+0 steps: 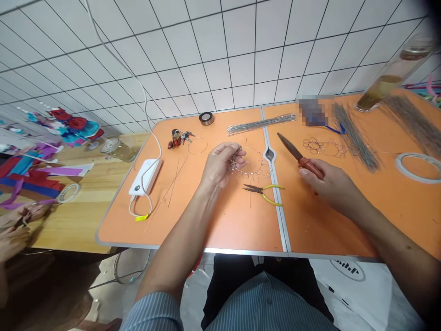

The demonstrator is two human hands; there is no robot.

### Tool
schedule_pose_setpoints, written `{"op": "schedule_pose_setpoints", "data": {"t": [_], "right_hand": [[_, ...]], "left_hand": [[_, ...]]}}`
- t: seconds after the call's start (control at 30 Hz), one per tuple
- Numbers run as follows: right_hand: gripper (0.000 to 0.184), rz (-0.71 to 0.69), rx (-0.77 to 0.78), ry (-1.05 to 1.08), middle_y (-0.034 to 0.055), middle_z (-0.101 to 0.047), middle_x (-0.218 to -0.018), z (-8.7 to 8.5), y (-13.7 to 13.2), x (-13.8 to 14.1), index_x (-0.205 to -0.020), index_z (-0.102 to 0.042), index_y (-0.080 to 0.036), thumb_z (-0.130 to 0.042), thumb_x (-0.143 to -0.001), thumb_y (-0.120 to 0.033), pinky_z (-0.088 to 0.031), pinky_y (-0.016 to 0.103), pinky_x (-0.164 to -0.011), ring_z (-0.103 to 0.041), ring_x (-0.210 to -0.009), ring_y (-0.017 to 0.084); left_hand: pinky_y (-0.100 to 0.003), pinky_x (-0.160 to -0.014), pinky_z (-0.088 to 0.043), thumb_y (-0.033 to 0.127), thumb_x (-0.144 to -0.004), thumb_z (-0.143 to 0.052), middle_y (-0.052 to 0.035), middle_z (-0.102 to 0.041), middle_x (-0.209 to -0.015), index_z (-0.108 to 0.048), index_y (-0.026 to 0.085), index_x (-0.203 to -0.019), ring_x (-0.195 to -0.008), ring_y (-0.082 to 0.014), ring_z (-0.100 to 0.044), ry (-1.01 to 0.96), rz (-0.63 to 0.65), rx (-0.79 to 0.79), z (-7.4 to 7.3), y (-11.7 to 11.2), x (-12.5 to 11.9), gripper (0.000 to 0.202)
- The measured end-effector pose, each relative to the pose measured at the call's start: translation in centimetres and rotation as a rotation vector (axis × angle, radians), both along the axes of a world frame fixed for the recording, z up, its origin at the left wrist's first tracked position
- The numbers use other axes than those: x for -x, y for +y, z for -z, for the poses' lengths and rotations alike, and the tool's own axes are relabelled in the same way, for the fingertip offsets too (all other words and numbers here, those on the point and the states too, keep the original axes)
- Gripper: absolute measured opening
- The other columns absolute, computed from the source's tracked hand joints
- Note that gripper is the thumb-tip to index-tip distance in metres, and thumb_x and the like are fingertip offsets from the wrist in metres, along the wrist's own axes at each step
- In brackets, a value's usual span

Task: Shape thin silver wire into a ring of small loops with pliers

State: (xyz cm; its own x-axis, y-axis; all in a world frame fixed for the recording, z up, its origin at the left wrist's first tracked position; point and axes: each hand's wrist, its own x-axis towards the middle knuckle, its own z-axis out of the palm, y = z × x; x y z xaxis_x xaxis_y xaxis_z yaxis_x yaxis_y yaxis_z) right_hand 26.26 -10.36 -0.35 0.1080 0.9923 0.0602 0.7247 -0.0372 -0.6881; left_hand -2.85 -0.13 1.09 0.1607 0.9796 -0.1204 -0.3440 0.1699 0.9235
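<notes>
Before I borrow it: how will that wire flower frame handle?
Likely light and springy: the wire flower frame is thin bent wire. Its petals may snag or bend. Its round outline could roll on edge.

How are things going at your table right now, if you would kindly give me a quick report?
Left hand pinching wire flower frame. Right hand gripping red-handled tool. Yellow-handled pliers lying between hands, just below frame.
</notes>
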Motion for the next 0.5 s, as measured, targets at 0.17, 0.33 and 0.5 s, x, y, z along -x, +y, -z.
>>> {"op": "schedule_pose_setpoints", "data": {"t": [0.17, 0.33, 0.5], "right_hand": [[0.027, -0.101, 0.014, 0.101, 0.0036, -0.074, -0.074, -0.6, -0.7, 1.7, -0.112, -0.076, -0.024, -0.057, -0.105, -0.042, -0.053, 0.038, -0.06, -0.071, -0.065, 0.026], [0.032, -0.133, -0.173, -0.305, 0.0093, -0.084, -0.106, 0.2, -1.5, 4.6, -0.117, -0.077, -0.024, -0.047, -0.113, -0.032, -0.045, 0.038, -0.063, -0.076, -0.085, 0.029], [0.039, -0.163, -0.387, -0.599, 0.0114, -0.078, -0.091, 0.4, -1.1, 6.6, -0.125, -0.076, -0.016, -0.04, -0.119, -0.03, -0.035, 0.038, -0.064, -0.07, -0.083, 0.028]], "left_hand": [[-0.027, -0.071, -0.065, 0.04, -0.075, -0.094, -0.0014, -0.078, -0.083, -0.069, 0.019, -0.088, -0.062, -0.0096, -0.069, -0.004, -0.049, -0.003, 0.1, 0.1, -0.1, 0.035], [-0.026, -0.073, -0.064, 0.037, -0.076, -0.091, -0.0008, -0.078, -0.083, -0.068, 0.019, -0.09, -0.066, -0.0105, -0.072, 0.003, -0.132, 0.034, 0.3, 0.1, -0.2, 0.032], [-0.025, -0.075, -0.065, 0.036, -0.077, -0.092, -0.0021, -0.08, -0.087, -0.068, 0.019, -0.09, -0.072, -0.0116, -0.076, -0.019, -0.198, 0.006, 0.5, 0.0, -0.4, 0.032]]}}
